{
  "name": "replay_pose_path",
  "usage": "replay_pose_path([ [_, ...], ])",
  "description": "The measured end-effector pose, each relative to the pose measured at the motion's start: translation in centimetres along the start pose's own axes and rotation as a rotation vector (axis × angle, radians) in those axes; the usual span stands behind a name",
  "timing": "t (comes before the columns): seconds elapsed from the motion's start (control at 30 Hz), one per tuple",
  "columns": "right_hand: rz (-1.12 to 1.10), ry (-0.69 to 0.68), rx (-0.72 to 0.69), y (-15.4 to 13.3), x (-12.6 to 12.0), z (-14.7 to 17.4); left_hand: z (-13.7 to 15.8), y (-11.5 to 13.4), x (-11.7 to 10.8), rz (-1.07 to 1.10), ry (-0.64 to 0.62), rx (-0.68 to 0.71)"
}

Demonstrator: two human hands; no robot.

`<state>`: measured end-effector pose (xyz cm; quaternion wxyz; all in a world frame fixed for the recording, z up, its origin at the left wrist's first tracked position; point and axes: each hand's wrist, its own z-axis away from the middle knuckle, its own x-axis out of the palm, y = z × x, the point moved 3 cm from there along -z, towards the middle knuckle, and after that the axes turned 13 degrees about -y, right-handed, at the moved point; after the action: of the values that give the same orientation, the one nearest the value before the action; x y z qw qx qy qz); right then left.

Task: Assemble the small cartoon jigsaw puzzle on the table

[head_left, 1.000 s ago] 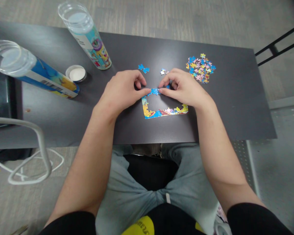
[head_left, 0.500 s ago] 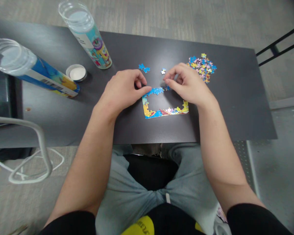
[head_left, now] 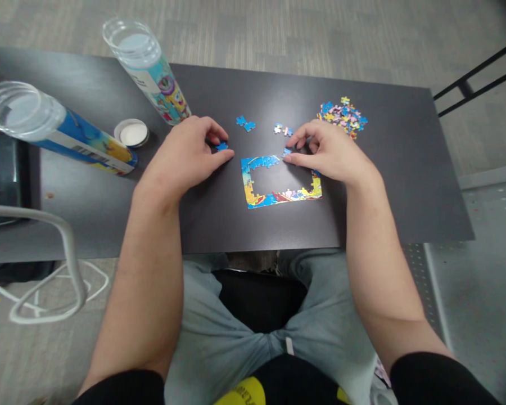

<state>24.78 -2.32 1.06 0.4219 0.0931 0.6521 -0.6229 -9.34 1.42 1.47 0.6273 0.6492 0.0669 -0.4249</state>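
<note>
lying between the hands [head_left: 185,154], partly beneath the right [head_left: 333,151]: jigsaw border [head_left: 278,197]

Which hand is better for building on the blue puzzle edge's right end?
Probably the right hand: it's at a blue jigsaw piece near that end, while the left hand is farther away.

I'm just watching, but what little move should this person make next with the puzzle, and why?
Probably guide the blue jigsaw piece at the right hand's fingertips toward the right end of the puzzle border's top row. That row stops just short of the piece, with a gap between them, so trying the fit there seems sensible.
</note>
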Motion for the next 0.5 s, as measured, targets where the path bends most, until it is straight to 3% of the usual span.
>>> replay_pose_path([
  [0.5,0.012,0.000,-0.048,0.39,0.00,0.02,0.48,0.44,-0.50,-0.036,-0.027,-0.096],
])
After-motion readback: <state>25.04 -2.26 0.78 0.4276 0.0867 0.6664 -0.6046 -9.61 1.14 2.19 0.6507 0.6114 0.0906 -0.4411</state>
